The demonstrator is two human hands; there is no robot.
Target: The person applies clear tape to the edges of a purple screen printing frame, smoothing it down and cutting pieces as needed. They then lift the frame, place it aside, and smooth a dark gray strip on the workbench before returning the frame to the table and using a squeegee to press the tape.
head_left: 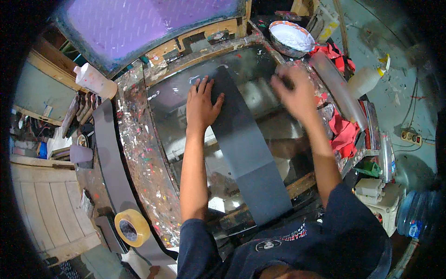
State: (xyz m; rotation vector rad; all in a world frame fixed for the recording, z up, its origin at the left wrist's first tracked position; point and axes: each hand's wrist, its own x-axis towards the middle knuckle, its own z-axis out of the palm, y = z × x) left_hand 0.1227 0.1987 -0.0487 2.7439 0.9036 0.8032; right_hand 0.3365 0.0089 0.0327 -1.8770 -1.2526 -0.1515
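My left hand [202, 103] lies open, fingers spread, on the upper left of a long dark grey strip [246, 167]. The strip runs diagonally across a glass panel [290, 149] set in a paint-spattered wooden table [130, 153]. My right hand [292, 93] is over the glass at the upper right, apart from the strip; motion blurs its bent fingers, and I cannot make out whether they hold anything. A second dark strip [114, 158] lies along the table's left side, with a roll of clear tape [132, 228] on its lower part.
A purple screen frame [148, 28] stands at the back. A bowl of white paint [290, 37], red scraps [341, 144], a clear roll [339, 88] and a plastic bottle [364, 81] line the right edge. A white jug [93, 81] sits back left, a blue water jug [416, 211] far right.
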